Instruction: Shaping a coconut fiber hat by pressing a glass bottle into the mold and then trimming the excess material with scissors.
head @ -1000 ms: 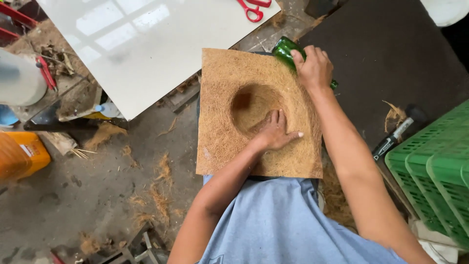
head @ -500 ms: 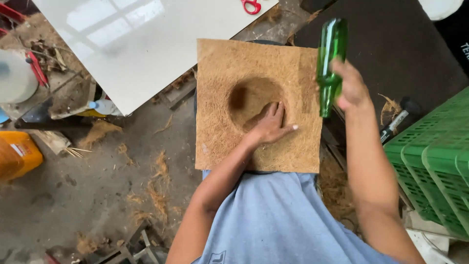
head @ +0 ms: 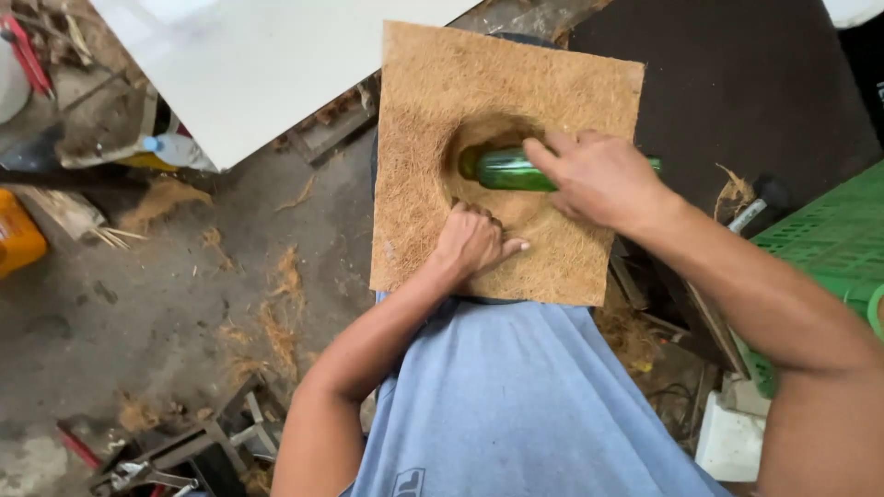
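Note:
A square mat of brown coconut fibre [head: 433, 120] lies in front of me with a round hollow [head: 493, 138] pressed into its middle. My right hand [head: 599, 179] grips a green glass bottle [head: 502, 170], held sideways with its neck end inside the hollow. My left hand [head: 471, 241] presses down on the mat at the hollow's near rim, fingers bent, holding nothing.
A white board [head: 276, 55] lies at the upper left, a dark board [head: 746, 83] at the upper right. A green plastic crate [head: 820, 248] stands at the right. A plastic bottle [head: 175, 152], an orange container [head: 17, 235] and loose fibre scraps lie on the concrete floor at left.
My right hand picked the green bottle up from the mat's far corner, raised it upright, then brought it down sideways into the hollow. My left hand stayed at the hollow's near edge.

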